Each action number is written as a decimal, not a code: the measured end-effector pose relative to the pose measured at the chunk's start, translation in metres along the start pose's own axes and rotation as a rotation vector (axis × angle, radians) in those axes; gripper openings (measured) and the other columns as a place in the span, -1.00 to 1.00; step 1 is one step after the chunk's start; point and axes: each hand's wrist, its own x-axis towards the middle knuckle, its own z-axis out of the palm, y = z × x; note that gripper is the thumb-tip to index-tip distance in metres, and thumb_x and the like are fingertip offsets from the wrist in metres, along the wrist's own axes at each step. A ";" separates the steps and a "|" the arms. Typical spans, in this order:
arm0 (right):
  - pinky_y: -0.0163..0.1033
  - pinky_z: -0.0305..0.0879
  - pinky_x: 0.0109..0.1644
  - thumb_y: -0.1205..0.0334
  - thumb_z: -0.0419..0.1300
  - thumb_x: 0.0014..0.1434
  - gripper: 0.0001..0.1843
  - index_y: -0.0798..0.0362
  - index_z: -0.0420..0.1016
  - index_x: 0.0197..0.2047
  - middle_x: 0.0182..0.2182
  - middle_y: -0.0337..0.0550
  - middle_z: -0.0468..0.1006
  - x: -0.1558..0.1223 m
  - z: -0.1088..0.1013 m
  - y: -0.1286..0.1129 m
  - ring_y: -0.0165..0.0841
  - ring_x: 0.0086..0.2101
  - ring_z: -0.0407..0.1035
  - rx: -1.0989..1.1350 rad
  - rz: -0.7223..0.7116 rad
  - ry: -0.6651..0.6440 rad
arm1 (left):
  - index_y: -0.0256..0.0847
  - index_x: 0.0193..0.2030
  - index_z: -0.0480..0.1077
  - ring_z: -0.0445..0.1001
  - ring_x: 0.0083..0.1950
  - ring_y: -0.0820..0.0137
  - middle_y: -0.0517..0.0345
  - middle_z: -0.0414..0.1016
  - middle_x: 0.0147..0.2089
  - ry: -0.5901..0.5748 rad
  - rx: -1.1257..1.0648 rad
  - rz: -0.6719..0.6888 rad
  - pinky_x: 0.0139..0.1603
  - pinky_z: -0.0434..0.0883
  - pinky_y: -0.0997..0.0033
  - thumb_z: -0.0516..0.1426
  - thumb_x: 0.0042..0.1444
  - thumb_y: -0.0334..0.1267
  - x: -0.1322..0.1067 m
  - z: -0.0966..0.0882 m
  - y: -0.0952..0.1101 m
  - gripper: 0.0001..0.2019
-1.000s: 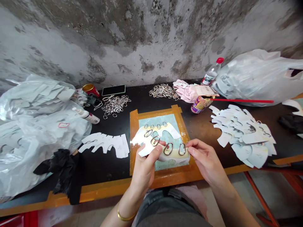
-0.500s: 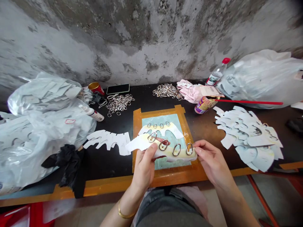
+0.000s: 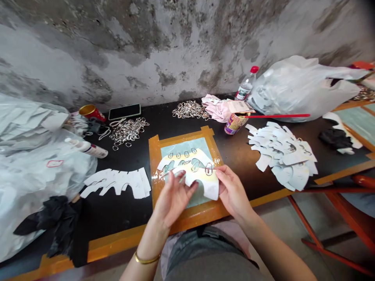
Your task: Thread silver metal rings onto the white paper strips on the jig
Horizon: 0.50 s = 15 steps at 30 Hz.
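White cutout (image 3: 202,173) above the mat (image 3: 202,143): right hand (image 3: 234,191) pinching its right end; left hand (image 3: 172,199) loosely open by the other, contact unclear. Rings (image 3: 206,169) on it, four on the flat cutout (image 3: 183,157) behind; stack (image 3: 129,177) at left shows none, likely pending.

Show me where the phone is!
In the head view, the phone lies on the table, back left, behind a pile of rings, just right of the red can.
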 end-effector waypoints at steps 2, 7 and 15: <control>-0.29 0.38 -0.28 0.09 0.36 0.02 -0.72 0.03 0.40 -0.31 -0.38 -0.25 0.56 0.001 -0.003 0.016 -0.39 -0.37 0.44 0.030 0.035 0.007 | -0.22 -0.07 0.45 0.53 -0.11 0.33 0.00 0.54 -0.16 -0.032 0.001 -0.130 -0.06 0.48 0.37 0.26 0.07 -0.02 0.004 -0.004 -0.022 -0.63; -0.26 0.35 -0.22 0.06 0.34 0.05 -0.75 0.02 0.44 -0.31 -0.39 -0.26 0.54 -0.009 -0.022 0.043 -0.37 -0.36 0.41 -0.023 0.060 0.059 | -0.28 -0.20 0.43 0.52 -0.21 0.45 0.06 0.57 -0.17 0.122 0.031 -0.080 -0.12 0.44 0.52 0.38 -0.09 -0.34 0.009 -0.011 -0.065 -0.68; -0.20 0.28 -0.05 0.08 0.25 0.17 -0.84 -0.03 0.48 -0.24 -0.30 -0.24 0.54 -0.015 -0.046 0.041 -0.32 -0.21 0.41 -0.220 -0.054 0.065 | -0.25 -0.38 0.40 0.53 -0.29 0.48 0.16 0.60 -0.26 0.177 -0.009 -0.143 -0.17 0.45 0.52 0.41 -0.15 -0.31 0.011 -0.009 -0.080 -0.73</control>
